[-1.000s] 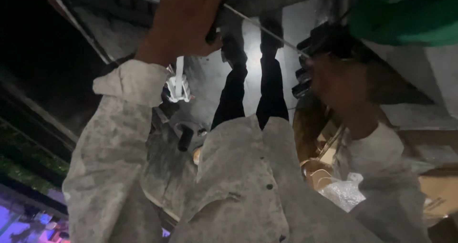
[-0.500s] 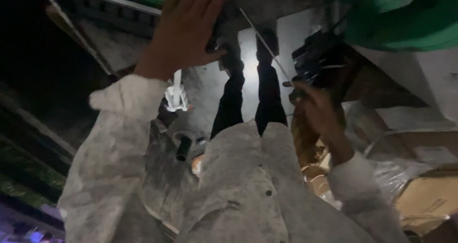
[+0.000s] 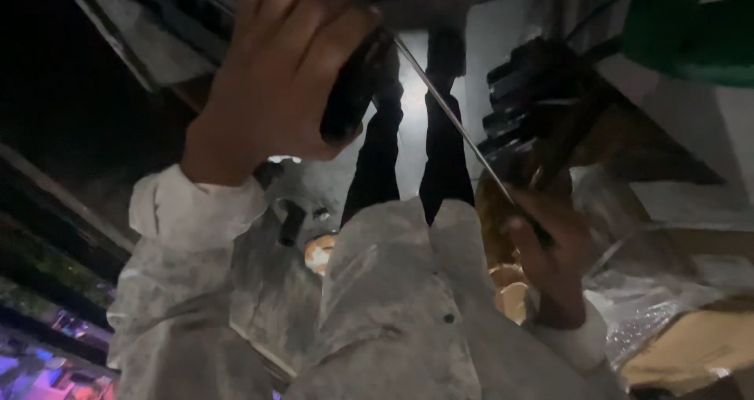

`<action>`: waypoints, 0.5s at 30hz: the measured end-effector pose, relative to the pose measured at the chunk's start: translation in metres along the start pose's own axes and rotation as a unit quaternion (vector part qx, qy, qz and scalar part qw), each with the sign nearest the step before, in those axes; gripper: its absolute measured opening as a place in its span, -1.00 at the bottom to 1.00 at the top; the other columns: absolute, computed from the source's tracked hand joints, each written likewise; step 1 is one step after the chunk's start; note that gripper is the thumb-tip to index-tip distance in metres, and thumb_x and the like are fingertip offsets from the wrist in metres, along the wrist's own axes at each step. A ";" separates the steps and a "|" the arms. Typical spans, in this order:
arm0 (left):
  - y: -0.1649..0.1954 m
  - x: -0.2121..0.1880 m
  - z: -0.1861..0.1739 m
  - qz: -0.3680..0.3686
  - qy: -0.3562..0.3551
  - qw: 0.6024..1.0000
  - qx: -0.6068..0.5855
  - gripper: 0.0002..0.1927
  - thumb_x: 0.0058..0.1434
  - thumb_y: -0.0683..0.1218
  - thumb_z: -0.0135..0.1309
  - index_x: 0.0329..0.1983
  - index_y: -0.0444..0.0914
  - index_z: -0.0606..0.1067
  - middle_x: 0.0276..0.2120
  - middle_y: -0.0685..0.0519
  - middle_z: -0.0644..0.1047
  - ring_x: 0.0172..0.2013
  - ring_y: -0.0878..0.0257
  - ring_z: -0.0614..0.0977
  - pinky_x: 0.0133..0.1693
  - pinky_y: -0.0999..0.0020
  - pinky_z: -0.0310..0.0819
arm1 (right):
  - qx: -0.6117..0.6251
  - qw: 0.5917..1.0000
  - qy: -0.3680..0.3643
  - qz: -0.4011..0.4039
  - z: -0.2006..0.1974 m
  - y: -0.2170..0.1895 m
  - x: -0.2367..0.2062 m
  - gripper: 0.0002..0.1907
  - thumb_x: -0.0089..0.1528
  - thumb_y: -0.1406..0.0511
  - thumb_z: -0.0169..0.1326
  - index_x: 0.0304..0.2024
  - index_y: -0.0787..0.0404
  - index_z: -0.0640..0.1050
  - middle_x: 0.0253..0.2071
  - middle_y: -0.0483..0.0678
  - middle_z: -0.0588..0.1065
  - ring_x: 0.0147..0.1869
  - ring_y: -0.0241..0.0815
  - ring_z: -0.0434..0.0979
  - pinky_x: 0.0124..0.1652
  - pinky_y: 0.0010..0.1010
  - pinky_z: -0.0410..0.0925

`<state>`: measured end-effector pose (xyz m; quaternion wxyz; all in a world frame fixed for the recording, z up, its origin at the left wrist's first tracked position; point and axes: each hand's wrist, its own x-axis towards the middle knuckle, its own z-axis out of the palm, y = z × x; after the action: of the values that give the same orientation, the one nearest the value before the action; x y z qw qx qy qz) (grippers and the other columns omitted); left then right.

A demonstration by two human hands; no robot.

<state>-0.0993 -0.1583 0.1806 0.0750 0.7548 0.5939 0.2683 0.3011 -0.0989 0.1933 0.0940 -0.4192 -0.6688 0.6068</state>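
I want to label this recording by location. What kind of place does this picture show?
Probably a dim workshop or storage area, though the view is dark and blurred. Crumpled clear plastic wrap and brown cardboard lie at the right, and the right hand grips a thin metal rod.

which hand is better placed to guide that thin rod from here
Right, most likely. The right hand is closed around the lower end of the thin rod, so it can steer it. The left hand is wrapped around a dark handle higher up, apparently occupied.
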 end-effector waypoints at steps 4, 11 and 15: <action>-0.003 0.007 -0.006 -0.007 0.004 1.000 -0.010 -0.50 0.28 0.00 0.27 0.15 -0.35 0.42 -0.08 -0.13 0.44 0.03 -0.05 0.42 0.15 0.00 0.22 | 0.037 0.999 -0.002 0.002 0.001 -0.013 -0.001 -0.76 0.34 0.38 0.13 0.03 0.37 0.58 -0.38 -0.05 0.56 -0.35 -0.32 0.56 -0.30 -0.54 0.40; -0.001 0.005 -0.006 -0.016 0.030 0.999 -0.036 -0.68 0.35 -0.12 0.20 0.04 -0.40 0.44 -0.13 -0.11 0.48 -0.03 0.03 0.48 0.12 0.08 0.24 | 0.101 0.994 -0.040 -0.016 0.007 -0.012 0.001 -0.77 0.38 0.38 0.04 0.04 0.39 0.57 -0.45 -0.05 0.57 -0.47 -0.39 0.58 -0.46 -0.63 0.40; -0.002 0.007 -0.005 -0.006 0.039 0.999 -0.030 -0.69 0.34 -0.12 0.20 0.01 -0.41 0.45 -0.16 -0.10 0.48 -0.04 0.03 0.49 0.12 0.08 0.25 | 0.069 0.996 -0.029 -0.049 0.006 -0.005 0.003 -0.75 0.39 0.36 0.06 0.07 0.38 0.57 -0.45 -0.08 0.56 -0.46 -0.38 0.54 -0.45 -0.60 0.36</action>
<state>-0.1026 -0.1522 0.1862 0.0763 0.7376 0.5923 0.3150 0.2932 -0.1011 0.1956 0.1327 -0.3602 -0.6476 0.6582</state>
